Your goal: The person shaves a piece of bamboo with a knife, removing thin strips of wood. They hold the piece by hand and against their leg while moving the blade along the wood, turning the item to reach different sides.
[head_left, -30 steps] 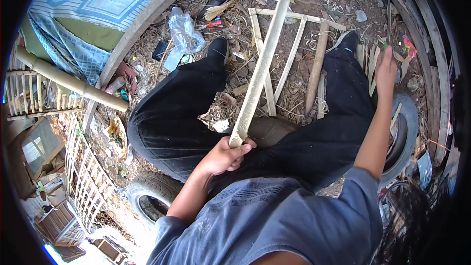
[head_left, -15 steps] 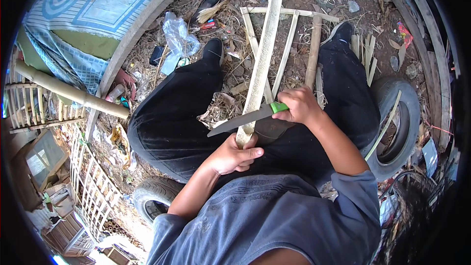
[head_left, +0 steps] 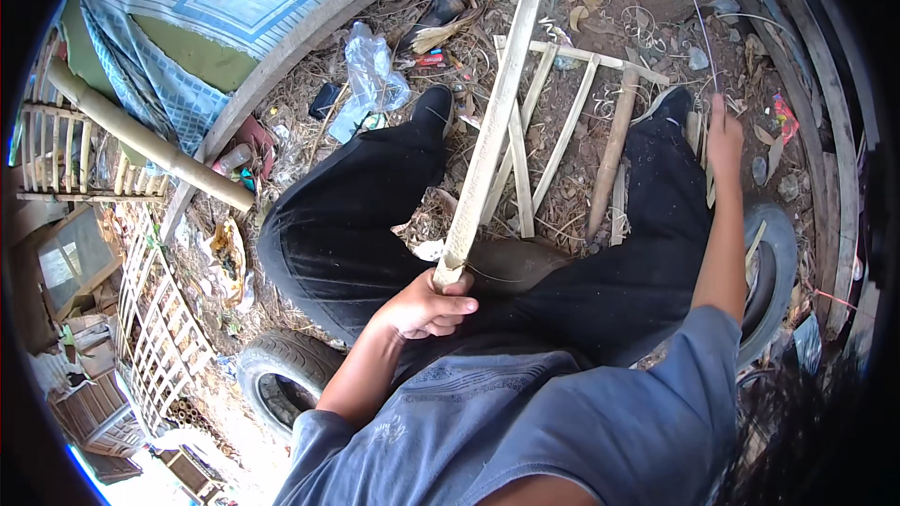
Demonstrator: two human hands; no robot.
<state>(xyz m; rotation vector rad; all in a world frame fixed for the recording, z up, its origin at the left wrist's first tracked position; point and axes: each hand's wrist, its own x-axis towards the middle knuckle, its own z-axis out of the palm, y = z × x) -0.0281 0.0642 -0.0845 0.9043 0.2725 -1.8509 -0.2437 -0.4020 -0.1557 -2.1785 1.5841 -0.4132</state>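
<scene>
My left hand [head_left: 431,307] is wrapped round the near end of a long split bamboo strip [head_left: 492,131], which slants up and away between my legs. A thin curl of fibre [head_left: 492,275] sticks out beside that end. Out at the far right, my right hand [head_left: 724,141] is raised and closed on the knife [head_left: 705,42]. Its blade shows edge-on as a thin line pointing away, and the grip is hidden in the fingers. The knife is well apart from the strip. Beyond the strip, several bamboo slats [head_left: 566,131] and a round stick [head_left: 614,155] lie on the ground.
Tyres lie on both sides, one at the left [head_left: 286,377] and one at the right [head_left: 773,272]. Plastic bags [head_left: 375,75], leaves and shavings litter the dirt. A bamboo lattice [head_left: 164,319] is at the left, near a thick bamboo pole [head_left: 150,141]. Wooden planks [head_left: 830,131] edge the right.
My right hand has swung the knife from across the strip's near end out to the far right. My left hand keeps its grip, slightly further left. The view has shifted a little.
</scene>
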